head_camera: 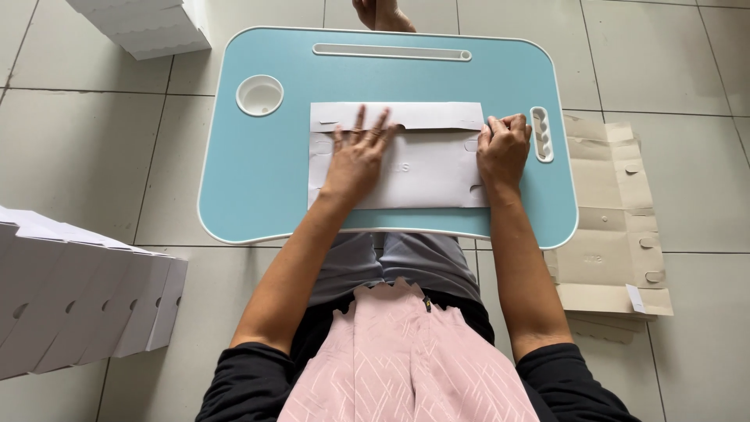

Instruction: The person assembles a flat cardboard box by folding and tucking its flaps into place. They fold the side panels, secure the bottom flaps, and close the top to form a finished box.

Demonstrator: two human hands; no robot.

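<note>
Folding step: left hand (358, 152) flat, fingers spread, pinning white die-cut box blank (426, 176) on blue lap desk (258, 180); right hand (504, 147) curled, pinching its right edge. Next needs a firm crease.

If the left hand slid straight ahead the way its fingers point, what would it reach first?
Probably the folded top flap of the white cardboard sheet under the left hand. Past it lies bare blue table, then the long white slot.

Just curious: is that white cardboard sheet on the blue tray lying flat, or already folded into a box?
Flat. The white cardboard sheet lies spread under the left hand and right hand; no walls stand up.
</note>
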